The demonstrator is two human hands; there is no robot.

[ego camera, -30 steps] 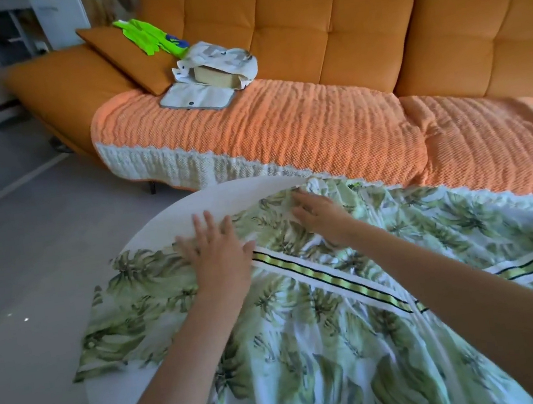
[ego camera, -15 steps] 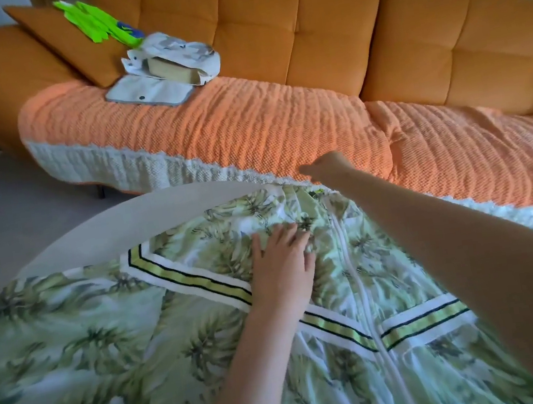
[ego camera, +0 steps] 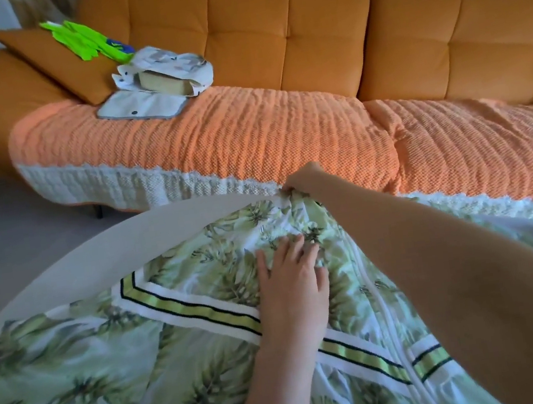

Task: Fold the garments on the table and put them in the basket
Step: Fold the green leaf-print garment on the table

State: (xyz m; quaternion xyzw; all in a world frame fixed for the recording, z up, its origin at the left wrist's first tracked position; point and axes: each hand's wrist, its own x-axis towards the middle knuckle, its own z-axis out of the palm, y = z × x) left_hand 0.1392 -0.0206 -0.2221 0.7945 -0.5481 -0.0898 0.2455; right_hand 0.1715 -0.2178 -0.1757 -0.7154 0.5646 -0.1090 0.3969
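Views: 1, worn on the person's head, wide-angle.
Position: above the round surface (ego camera: 95, 263), on the person's side of it.
Facing: forward and down, across the leaf-print garment (ego camera: 78, 382) toward the orange sofa (ego camera: 270, 47).
Nearness: close; both forearms enter from the bottom edge, with the left hand (ego camera: 292, 284) mid-frame and the right hand (ego camera: 303, 181) farther out.

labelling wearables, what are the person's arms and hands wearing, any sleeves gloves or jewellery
Nothing visible: the left hand and right hand are ungloved with no rings seen, and both forearms are bare, with no sleeve, watch or bracelet in frame.
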